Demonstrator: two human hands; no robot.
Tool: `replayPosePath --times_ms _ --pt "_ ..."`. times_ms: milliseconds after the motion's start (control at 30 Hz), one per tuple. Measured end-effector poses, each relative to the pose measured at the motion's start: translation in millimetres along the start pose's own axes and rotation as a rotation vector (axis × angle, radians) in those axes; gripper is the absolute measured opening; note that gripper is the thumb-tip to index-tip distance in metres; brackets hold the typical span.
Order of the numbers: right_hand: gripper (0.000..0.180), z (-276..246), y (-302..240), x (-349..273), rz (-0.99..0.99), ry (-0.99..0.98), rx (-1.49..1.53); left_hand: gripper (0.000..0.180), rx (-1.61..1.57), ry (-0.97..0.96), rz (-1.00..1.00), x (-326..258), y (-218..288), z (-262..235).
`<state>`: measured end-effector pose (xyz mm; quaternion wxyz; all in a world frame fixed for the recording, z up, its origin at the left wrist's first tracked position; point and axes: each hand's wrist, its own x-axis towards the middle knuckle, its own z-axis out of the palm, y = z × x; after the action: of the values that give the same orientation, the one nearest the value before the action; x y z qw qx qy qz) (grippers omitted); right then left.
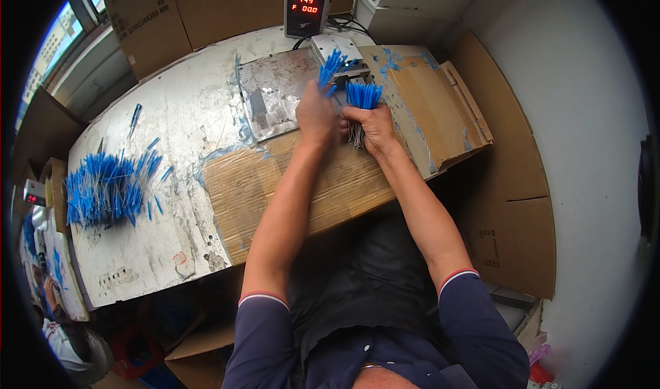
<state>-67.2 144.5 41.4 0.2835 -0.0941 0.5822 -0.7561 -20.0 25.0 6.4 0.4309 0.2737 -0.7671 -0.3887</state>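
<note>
My left hand (317, 116), a little smeared by motion, is closed round a loose bundle of thin blue-tipped wires (331, 64). Their blue ends fan out above the fist. Close beside it, my right hand (375, 124) grips a tighter, upright bundle of blue-tipped wires (363, 95). Blue ends show on top of that bundle, and bare silvery wire ends hang below the fingers. Both hands are over the work surface, near a small metal fixture (356, 73) partly hidden behind the bundles.
A large pile of blue-tipped wires (106, 188) lies on the left of the worn white table (179, 217), with a pen (135, 120) behind it. A red-lit digital counter (306, 7) stands at the back. Cardboard (240, 190) covers the front edge; a carton (433, 107) sits right. Another person (72, 341) is at lower left.
</note>
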Motion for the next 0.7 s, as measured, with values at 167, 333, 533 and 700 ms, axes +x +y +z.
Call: replayPosePath --times_ms 167,333,533,700 --pt "0.008 -6.3 -4.6 15.0 0.003 0.174 -0.123 0.012 -0.085 0.117 -0.109 3.8 -4.1 -0.7" --pt "0.007 -4.9 -4.4 30.2 0.040 0.211 -0.197 0.018 -0.057 0.106 -0.179 4.8 -3.2 -3.0" --pt "0.006 1.3 -0.9 36.2 -0.010 0.275 -0.235 0.021 0.044 0.245 -0.050 6.4 -7.6 0.8" --pt "0.007 2.2 -2.1 32.7 0.033 0.266 -0.052 0.010 0.126 0.291 0.201 8.3 -14.3 -0.1"
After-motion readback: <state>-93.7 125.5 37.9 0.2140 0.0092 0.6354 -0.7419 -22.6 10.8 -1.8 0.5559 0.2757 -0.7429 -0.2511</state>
